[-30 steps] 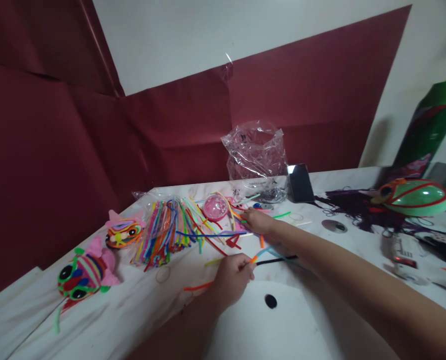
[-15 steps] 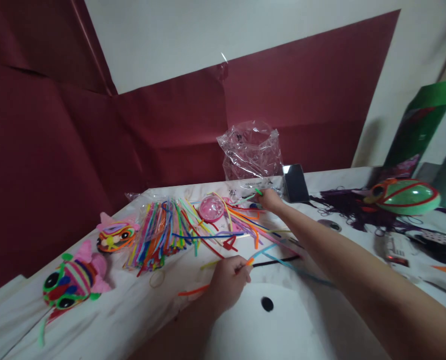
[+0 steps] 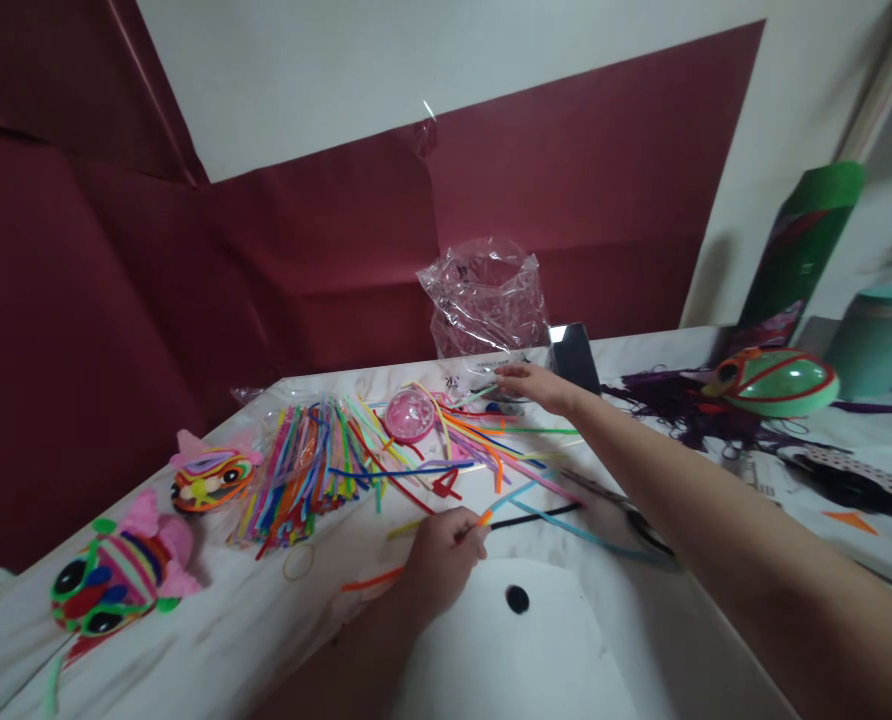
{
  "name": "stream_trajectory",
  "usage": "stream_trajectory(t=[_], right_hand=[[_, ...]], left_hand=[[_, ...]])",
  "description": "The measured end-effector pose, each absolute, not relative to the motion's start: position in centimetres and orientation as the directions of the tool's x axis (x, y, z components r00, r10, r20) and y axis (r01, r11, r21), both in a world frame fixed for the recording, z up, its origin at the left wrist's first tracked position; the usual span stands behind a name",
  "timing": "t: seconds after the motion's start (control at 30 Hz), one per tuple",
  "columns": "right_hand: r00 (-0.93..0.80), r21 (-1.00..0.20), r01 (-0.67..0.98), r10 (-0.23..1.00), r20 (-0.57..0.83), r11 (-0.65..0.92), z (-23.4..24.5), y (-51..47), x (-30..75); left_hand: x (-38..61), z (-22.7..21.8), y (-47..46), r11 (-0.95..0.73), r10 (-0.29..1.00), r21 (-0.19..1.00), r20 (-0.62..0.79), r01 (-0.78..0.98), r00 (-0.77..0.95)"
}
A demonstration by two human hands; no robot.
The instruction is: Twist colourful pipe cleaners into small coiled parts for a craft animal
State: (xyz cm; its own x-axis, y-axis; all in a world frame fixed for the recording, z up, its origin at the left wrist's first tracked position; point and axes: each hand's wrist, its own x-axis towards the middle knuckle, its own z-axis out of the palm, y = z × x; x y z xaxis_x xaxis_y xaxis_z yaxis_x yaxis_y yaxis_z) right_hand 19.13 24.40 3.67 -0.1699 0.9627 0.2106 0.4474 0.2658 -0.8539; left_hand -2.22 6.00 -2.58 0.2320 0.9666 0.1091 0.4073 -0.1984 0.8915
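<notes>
My left hand [image 3: 446, 552] is closed on an orange pipe cleaner [image 3: 371, 580]. One end pokes out past the fingertips, and the other lies to the left behind the wrist. A black pipe cleaner [image 3: 534, 518] and a light blue one [image 3: 581, 530] lie just right of that hand. Farther back, my right hand [image 3: 534, 386] reaches out with fingers extended, close to a pale green pipe cleaner [image 3: 480, 393] by the clear plastic bag [image 3: 487, 300]. No thing shows in its grip. A green pipe cleaner [image 3: 540, 431] lies below it on the table.
A pile of colourful pipe cleaners [image 3: 303, 475] and a pink clear dome [image 3: 410, 415] lie at centre left. Two decorated fish-like figures [image 3: 120, 575] stand at left. Scissors [image 3: 626, 505] lie under my right forearm. A phone [image 3: 575, 358], green balloon [image 3: 783, 382] and purple strands [image 3: 663, 395] are to the right.
My right hand has let go of the green pipe cleaner, which now lies on the table, and its fingers have straightened. My left hand keeps its hold. The view has shifted slightly right.
</notes>
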Motion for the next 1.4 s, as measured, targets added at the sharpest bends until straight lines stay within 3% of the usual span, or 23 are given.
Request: stream_trajectory(t=[0.2,0.37,0.6,0.77,0.87,1.0,1.17,1.4], right_hand=[[-0.17,-0.738,0.64,0.976,0.136,0.214,3.1,25.2,18.6],[-0.227,-0.539,0.781,0.948,0.224,0.314,2.1,24.6,15.6],[-0.443,-0.292,0.753,0.782,0.438,0.59,2.7,23.0,7.9],[-0.603,-0.208,0.673,0.69,0.402,0.71,3.2,23.7,3.7],[-0.576,-0.289,0.668,0.723,0.382,0.685,2.8,24.6,2.9],[-0.367,-0.555,0.624,0.833,0.414,0.551,3.4,26.1,4.5],[-0.241,-0.874,0.314,0.922,0.304,0.37,4.7,26.6,8.3],[-0.388,-0.979,-0.086,0.899,0.205,0.186,4.3,25.3,11.1]], left_hand=[[-2.3,-2.7,6.1,-0.188,0.968,0.894,0.099,0.407,0.231],[-2.2,-3.0,6.1,-0.193,0.966,0.896,0.101,0.401,0.238],[-2.1,-2.7,5.7,-0.222,0.958,0.852,0.102,0.474,0.266],[-2.3,-2.7,5.1,-0.362,0.925,0.719,0.201,0.594,0.322],[-2.4,-3.0,5.0,-0.414,0.906,0.66,0.233,0.627,0.353],[-2.4,-3.1,5.1,-0.459,0.887,0.598,0.267,0.657,0.377],[-2.4,-3.0,5.1,-0.443,0.895,0.575,0.239,0.688,0.376],[-2.4,-2.9,4.9,-0.418,0.905,0.579,0.204,0.7,0.372]])
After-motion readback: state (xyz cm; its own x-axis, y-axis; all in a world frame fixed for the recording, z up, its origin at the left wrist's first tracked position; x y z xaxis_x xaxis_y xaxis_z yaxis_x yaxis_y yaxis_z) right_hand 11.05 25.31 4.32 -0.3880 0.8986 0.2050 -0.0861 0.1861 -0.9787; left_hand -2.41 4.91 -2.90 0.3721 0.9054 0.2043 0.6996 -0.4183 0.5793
